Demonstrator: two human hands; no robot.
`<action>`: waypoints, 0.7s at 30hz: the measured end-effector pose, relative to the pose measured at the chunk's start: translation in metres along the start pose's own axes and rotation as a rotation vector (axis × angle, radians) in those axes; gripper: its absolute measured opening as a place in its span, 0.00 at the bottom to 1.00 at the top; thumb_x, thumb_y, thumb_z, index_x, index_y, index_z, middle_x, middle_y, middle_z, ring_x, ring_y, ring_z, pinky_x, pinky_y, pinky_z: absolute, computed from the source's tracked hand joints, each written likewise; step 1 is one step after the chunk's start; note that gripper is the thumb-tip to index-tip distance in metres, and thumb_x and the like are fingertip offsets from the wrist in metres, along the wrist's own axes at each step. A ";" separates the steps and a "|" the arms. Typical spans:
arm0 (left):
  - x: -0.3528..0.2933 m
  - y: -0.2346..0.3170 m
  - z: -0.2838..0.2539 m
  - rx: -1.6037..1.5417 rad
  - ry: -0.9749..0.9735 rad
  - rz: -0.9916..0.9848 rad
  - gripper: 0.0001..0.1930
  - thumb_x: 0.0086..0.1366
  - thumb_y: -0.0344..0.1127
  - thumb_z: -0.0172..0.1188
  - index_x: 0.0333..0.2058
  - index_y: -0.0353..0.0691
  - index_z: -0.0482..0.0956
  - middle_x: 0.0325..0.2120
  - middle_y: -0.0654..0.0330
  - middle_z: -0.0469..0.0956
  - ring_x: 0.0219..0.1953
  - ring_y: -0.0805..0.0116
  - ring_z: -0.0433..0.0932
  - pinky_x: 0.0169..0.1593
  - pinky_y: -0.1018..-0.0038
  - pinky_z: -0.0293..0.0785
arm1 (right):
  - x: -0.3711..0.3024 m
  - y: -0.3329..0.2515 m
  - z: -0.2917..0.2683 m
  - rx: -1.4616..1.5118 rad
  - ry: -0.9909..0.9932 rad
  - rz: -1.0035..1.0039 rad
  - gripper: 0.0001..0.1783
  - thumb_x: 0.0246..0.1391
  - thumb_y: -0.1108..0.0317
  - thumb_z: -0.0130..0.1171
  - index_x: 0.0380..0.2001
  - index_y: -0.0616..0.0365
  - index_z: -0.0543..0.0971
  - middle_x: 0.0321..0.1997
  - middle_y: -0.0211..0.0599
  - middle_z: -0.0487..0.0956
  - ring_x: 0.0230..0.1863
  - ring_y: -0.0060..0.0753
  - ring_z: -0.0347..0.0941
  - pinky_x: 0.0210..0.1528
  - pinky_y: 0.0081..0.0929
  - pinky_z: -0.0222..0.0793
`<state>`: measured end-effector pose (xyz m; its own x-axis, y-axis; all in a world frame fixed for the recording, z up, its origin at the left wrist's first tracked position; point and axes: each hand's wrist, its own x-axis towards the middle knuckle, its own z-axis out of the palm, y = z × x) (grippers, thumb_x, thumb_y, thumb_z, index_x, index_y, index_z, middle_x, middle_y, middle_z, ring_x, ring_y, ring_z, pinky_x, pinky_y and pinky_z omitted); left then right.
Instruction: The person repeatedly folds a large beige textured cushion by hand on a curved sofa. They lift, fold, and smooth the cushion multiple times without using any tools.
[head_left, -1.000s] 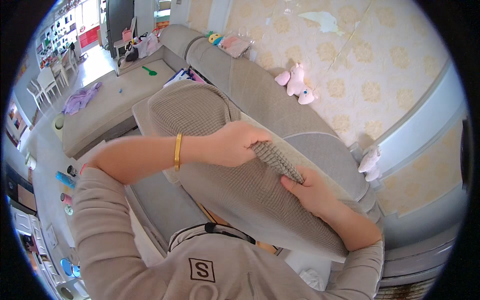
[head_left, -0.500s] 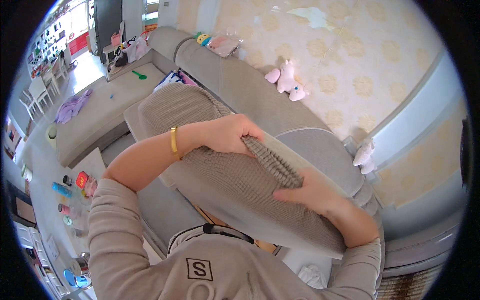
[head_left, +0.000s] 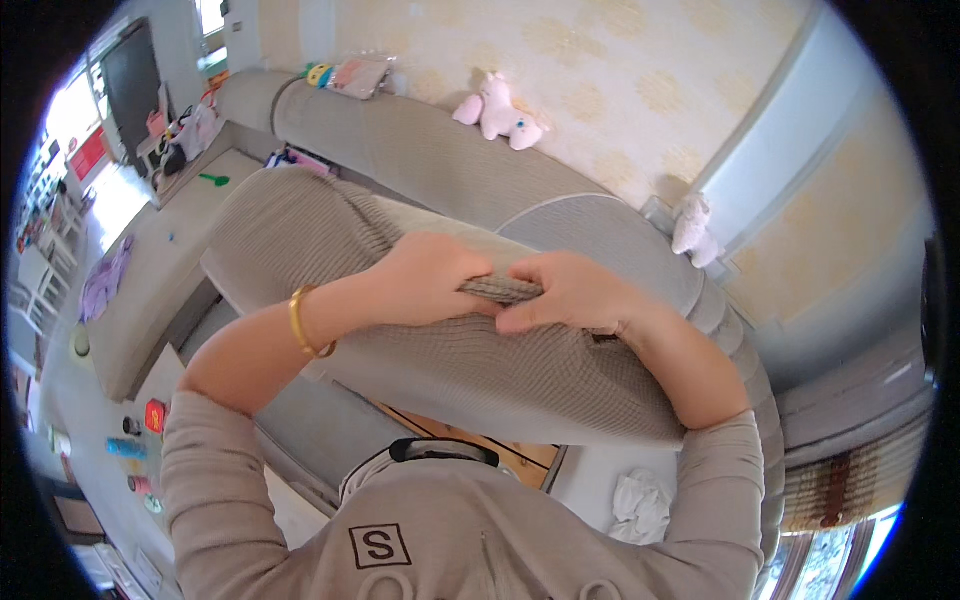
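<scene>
A long seat cushion [head_left: 425, 213] lies across in front of me, its pale top strip bare along the far side. A ribbed grey-beige stretch cover [head_left: 440, 350] wraps its near side and its left end. My left hand [head_left: 430, 278], a gold bangle on its wrist, is closed on the bunched rim of the cover. Close beside it, my right hand [head_left: 575, 290] pinches the same rim between thumb and fingers. A short folded stretch of fabric shows between the two hands. The cushion's right end is partly hidden behind my right forearm.
Behind the cushion runs a grey sofa back [head_left: 400, 145] with a pink plush toy [head_left: 500, 115] on top. A white plush toy [head_left: 697, 232] sits farther right. A green spoon-shaped thing [head_left: 214, 180] lies on the left seat. Crumpled white material [head_left: 641, 505] is at lower right.
My right hand has moved left and up, close to my left hand. The stretched rim between them has become short and slack. The whole view has shifted, with the room sliding left and up.
</scene>
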<state>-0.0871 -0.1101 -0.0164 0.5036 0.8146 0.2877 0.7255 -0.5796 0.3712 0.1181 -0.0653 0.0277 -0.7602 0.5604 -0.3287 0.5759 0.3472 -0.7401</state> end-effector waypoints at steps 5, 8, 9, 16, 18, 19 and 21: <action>-0.016 -0.003 -0.004 -0.076 0.137 -0.045 0.14 0.53 0.45 0.63 0.28 0.41 0.76 0.23 0.52 0.75 0.29 0.48 0.74 0.31 0.62 0.68 | -0.040 -0.009 -0.011 -0.406 -0.202 -0.106 0.19 0.40 0.66 0.60 0.35 0.69 0.74 0.30 0.43 0.77 0.33 0.32 0.73 0.36 0.30 0.67; -0.009 0.004 -0.005 -0.125 0.092 -0.149 0.12 0.53 0.43 0.63 0.29 0.41 0.76 0.22 0.52 0.75 0.28 0.49 0.74 0.30 0.63 0.67 | -0.060 0.008 -0.024 -0.249 -0.157 -0.032 0.17 0.41 0.69 0.55 0.35 0.70 0.73 0.30 0.45 0.78 0.35 0.36 0.73 0.39 0.33 0.67; -0.007 0.005 -0.003 -0.106 0.111 -0.127 0.12 0.53 0.43 0.63 0.29 0.41 0.76 0.22 0.52 0.75 0.28 0.49 0.74 0.30 0.64 0.67 | -0.065 0.015 -0.028 -0.138 -0.131 -0.008 0.17 0.42 0.70 0.54 0.35 0.70 0.73 0.30 0.47 0.78 0.35 0.38 0.74 0.39 0.35 0.67; -0.003 0.005 0.004 -0.049 0.160 -0.109 0.11 0.51 0.38 0.63 0.31 0.40 0.77 0.23 0.53 0.76 0.29 0.50 0.75 0.31 0.64 0.68 | -0.083 0.017 -0.015 -0.247 -0.195 0.103 0.19 0.42 0.69 0.54 0.39 0.69 0.71 0.32 0.48 0.77 0.36 0.39 0.74 0.40 0.33 0.68; -0.003 0.005 0.004 -0.049 0.170 -0.109 0.11 0.51 0.37 0.63 0.32 0.40 0.77 0.24 0.53 0.76 0.30 0.50 0.75 0.32 0.64 0.69 | -0.091 0.016 -0.010 -0.462 -0.193 -0.007 0.20 0.44 0.67 0.56 0.40 0.68 0.71 0.32 0.48 0.77 0.36 0.40 0.74 0.41 0.34 0.68; -0.003 0.006 0.003 -0.053 0.172 -0.125 0.11 0.51 0.37 0.63 0.32 0.40 0.77 0.24 0.53 0.77 0.30 0.50 0.75 0.32 0.64 0.69 | -0.092 0.014 -0.010 -0.509 -0.179 0.012 0.20 0.44 0.66 0.57 0.40 0.68 0.71 0.33 0.48 0.77 0.37 0.41 0.74 0.42 0.34 0.68; -0.002 0.006 0.004 -0.041 0.179 -0.126 0.11 0.51 0.37 0.63 0.32 0.40 0.77 0.25 0.53 0.77 0.31 0.50 0.75 0.33 0.64 0.69 | -0.090 0.010 -0.009 -0.602 -0.153 0.044 0.21 0.46 0.63 0.58 0.41 0.67 0.72 0.35 0.48 0.77 0.39 0.44 0.73 0.44 0.34 0.67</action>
<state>-0.0825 -0.1151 -0.0183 0.3158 0.8660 0.3877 0.7558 -0.4766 0.4490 0.1948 -0.1053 0.0558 -0.7409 0.4848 -0.4649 0.6420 0.7146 -0.2778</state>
